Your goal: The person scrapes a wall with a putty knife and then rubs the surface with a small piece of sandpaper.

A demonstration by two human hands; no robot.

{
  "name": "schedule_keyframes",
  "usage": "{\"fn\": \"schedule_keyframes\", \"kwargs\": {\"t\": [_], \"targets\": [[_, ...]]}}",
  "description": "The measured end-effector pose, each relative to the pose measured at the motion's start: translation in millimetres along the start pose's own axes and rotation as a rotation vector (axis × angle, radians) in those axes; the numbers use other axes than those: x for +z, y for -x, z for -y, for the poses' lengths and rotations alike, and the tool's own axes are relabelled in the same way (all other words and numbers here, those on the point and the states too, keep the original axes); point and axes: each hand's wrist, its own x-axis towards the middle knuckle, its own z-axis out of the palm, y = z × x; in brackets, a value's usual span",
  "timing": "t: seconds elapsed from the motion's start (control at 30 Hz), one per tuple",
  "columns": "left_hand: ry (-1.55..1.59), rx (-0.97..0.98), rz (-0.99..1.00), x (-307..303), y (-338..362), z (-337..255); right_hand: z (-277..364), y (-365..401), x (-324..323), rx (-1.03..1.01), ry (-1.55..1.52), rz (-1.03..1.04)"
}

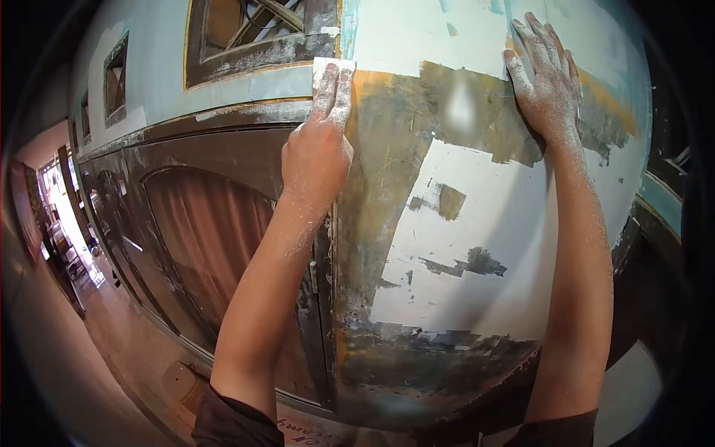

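Note:
My left hand (pixel 319 145) presses a small folded sheet of sandpaper (pixel 320 68), pale with dust, against the wall's corner edge with two straight fingers. The other fingers are curled. My right hand (pixel 547 86) lies flat high on the patched wall (pixel 387 149), fingers stretched out and nothing held in it. White dust coats both hands and forearms. Bare brownish-green areas, cream filler patches and orange streaks mark this wall. A white filler patch (pixel 447 246) spreads below and between my arms.
Left of the corner runs a dark wooden panel with an arched opening and a reddish-brown curtain (pixel 212 212). Above it, a framed opening (pixel 249 33) holds crossed wood pieces. A brown chair-like object (pixel 181 381) stands low on the floor (pixel 123 328). A bright doorway (pixel 63 201) shows far left.

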Motion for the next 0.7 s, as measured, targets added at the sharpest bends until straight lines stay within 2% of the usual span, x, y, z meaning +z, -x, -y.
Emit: {"fn": "schedule_keyframes", "kwargs": {"t": [0.07,0.13,0.27,0.33,0.5,0.6,0.7], "targets": [[0.002,0.001,-0.006,-2,5,-2,0,0,-1,-0.002,0.006,0.004],[-0.028,-0.067,0.081,-6,8,-6,1,0,-1,0.006,-0.017,0.009],[-0.004,0.077,-0.078,-2,-6,4,-1,1,2,0.0,-0.024,-0.022],[-0.061,-0.072,0.13,-7,-6,3,-1,2,3,-0.002,0.021,-0.008],[-0.028,0.061,0.002,-8,11,3,1,1,-2,0.002,-0.061,-0.019],[-0.028,0.053,-0.003,-10,0,1,0,2,3,0.0,-0.015,-0.025],[-0.05,-0.025,0.094,-11,-4,2,-1,2,1,-0.013,-0.03,-0.032]]}}
